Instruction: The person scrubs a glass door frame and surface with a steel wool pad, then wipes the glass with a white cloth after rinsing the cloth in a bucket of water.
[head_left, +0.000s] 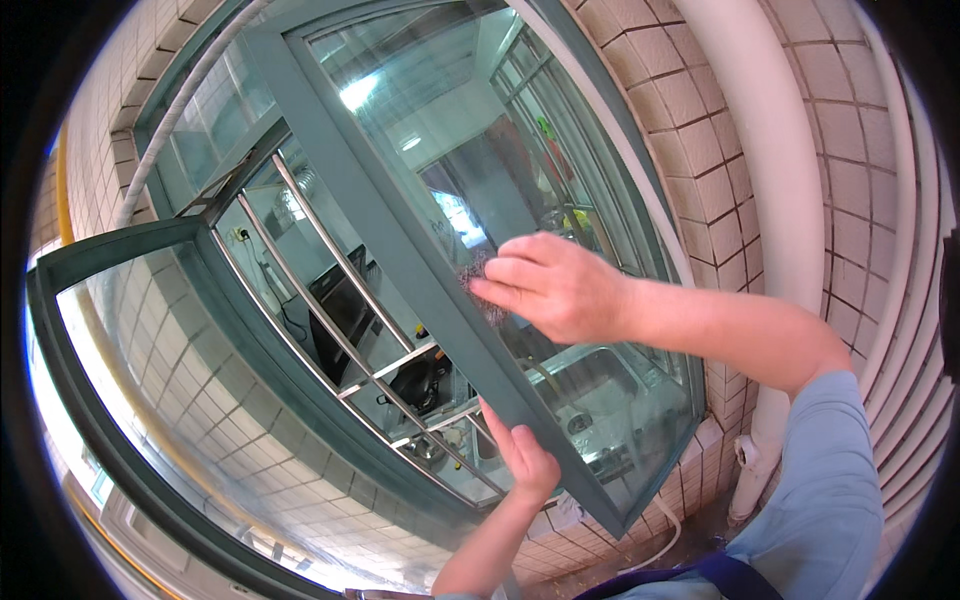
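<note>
My right hand presses a dark wire scouring pad against the window pane, beside its green frame. Lower down, my left hand rests on the edge of the green metal window frame, fingers reaching round its inner side. To the left, a second window sash stands swung outward on its hinge. Metal security bars cross the opening between the two sashes. Part of the pad is hidden by my fingers.
A thick white drainpipe and several thinner pipes run along the tiled wall at right. Through the glass show a steel sink and a black pan. A thin white hose hangs below the sill.
</note>
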